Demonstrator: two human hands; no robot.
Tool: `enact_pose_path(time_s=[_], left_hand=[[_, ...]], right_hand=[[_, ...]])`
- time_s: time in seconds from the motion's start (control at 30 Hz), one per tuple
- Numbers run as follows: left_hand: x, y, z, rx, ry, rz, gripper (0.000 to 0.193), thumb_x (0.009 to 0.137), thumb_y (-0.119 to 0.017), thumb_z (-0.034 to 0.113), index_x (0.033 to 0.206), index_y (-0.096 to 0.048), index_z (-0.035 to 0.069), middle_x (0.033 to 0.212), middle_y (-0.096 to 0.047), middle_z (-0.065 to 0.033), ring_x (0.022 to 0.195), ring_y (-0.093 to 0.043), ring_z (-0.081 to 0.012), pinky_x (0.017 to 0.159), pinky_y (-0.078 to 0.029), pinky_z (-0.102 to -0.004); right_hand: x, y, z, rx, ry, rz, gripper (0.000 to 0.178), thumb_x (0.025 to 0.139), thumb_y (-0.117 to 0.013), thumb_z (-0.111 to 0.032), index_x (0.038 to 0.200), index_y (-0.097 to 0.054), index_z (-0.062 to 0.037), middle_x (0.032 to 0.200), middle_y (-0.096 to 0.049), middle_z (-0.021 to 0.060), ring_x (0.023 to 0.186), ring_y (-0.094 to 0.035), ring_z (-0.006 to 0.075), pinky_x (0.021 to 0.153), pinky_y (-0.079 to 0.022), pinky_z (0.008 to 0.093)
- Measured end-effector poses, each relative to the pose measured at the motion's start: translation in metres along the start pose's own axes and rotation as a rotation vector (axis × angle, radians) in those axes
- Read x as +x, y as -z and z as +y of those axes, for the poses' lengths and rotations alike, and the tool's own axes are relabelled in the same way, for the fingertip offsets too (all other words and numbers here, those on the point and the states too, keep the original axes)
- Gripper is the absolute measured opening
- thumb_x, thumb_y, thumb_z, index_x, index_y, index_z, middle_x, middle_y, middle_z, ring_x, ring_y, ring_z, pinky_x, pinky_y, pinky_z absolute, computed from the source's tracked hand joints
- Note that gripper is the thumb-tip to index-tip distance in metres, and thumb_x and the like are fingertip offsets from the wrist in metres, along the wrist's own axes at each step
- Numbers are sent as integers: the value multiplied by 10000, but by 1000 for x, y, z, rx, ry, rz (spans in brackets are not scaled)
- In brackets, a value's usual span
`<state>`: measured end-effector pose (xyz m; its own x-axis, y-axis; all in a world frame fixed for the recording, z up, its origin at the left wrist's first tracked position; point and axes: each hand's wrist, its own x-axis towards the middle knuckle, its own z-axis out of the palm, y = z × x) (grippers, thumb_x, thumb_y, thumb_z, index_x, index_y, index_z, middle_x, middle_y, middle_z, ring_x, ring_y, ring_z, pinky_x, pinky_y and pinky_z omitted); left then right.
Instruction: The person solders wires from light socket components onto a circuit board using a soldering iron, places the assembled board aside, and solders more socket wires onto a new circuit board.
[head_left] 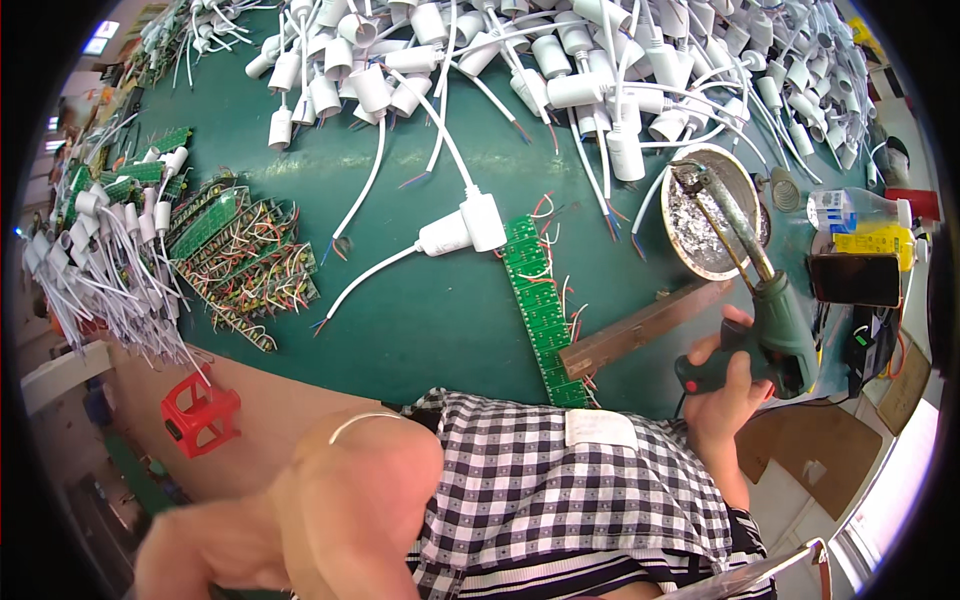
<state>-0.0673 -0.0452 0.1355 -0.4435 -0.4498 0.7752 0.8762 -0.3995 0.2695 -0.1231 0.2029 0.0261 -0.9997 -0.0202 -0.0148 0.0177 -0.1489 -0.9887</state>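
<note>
My right hand (722, 405) is closed around the handle of a dark green soldering gun (785, 335). Its metal tip reaches over a round dish (757, 190) with silvery, crusted solder inside. At lower left my left arm (360, 490) is bent close to the camera and blurred; I cannot make out the fingers of that hand. In front of me a strip of green circuit boards (538, 310) with red and white wires lies on the green table. A brown bar (645, 328) rests against the strip's lower part. Two white lamp holders (485, 222) with cables lie at its upper end.
A big heap of white lamp holders (575, 90) with cables covers the far side. To the left are wired circuit boards (245, 245) and a pile of smaller white wired pieces (110, 235). A phone (855, 280) and a bottle (860, 208) stand at right; a red stool (200, 412) is lower left.
</note>
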Motion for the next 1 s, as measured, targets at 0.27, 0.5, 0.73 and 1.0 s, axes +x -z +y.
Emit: enact_pose_path(time_s=[0.27,0.5,0.73,1.0], left_hand=[[10,-21,-3,-117,66,-14,341,754,-669,62,1063,-594,184,1243,-503,137,991,-537,-11,903,-379,-389],[8,-12,5,80,0,30,323,775,-650,102,1086,-573,143,1217,-502,78,992,-517,-50,882,-375,-372],[8,4,9,289,-71,83,325,796,-631,143,1109,-551,103,1191,-501,19,994,-498,-88,861,-370,-354],[11,16,9,525,-175,122,351,821,-609,190,1135,-527,57,1161,-500,-48,996,-476,-131,837,-364,-334]], right_hand=[[-2,7,3,14,2,-45,441,851,-579,-225,1181,-447,37,1115,-558,156,634,-554,163,517,-451,273],[-2,2,0,3,15,-39,453,855,-583,-232,1193,-439,32,1097,-559,157,625,-550,159,506,-448,265],[1,3,6,-35,-6,-49,461,855,-581,-267,1177,-478,45,703,-566,90,597,-517,123,497,-402,230],[2,1,3,-39,-7,-50,457,856,-579,-276,1169,-483,44,707,-575,90,595,-520,125,507,-405,226]])
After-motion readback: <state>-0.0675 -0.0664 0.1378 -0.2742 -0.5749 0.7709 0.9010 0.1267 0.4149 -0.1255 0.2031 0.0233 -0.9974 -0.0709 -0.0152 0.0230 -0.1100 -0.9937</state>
